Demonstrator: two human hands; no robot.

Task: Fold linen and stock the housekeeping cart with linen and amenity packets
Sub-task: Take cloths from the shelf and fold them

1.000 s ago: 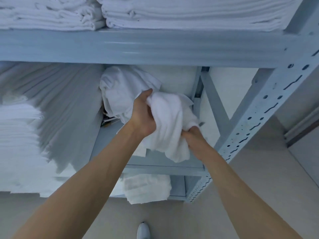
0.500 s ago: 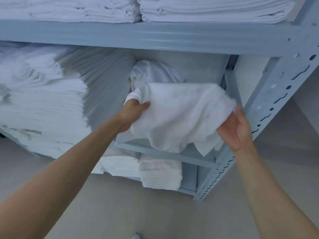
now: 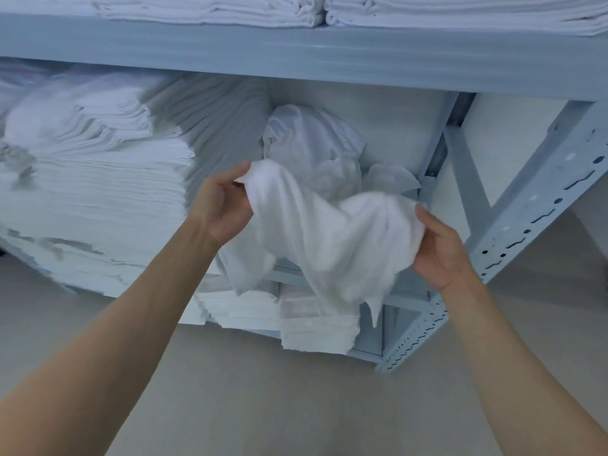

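At far left, middle shelf: tall stack of folded white linen [image 3: 98, 205], edges facing outward, reaching nearly to the shelf above.

Upper shelf beam [image 3: 296, 57]: pale blue-grey metal, running the full width; folded white sheets [image 3: 210, 8] lie on top of it.

Left hand [image 3: 220, 209]: raised before the rack, thumb and fingers curled and pinching the upper left edge of a white towel [image 3: 316, 232].

White towel: held in the air between both hands, in front of the middle shelf, sagging at its centre, with loose corners hanging toward the lower shelf. Slightly blurred.

Behind the towel, middle shelf: crumpled white cloth bundle [image 3: 309, 146], unfolded, just beside the tall stack.

Lower shelf: shorter stack of folded white towels [image 3: 312, 324], partly hidden by the held towel.

Right hand [image 3: 441, 251]: fingers curled round the towel's right edge, thumb on top.

Far right: perforated upright post [image 3: 533, 212] of the rack, slanting in the wide view, with a diagonal brace [image 3: 467, 182] behind it.
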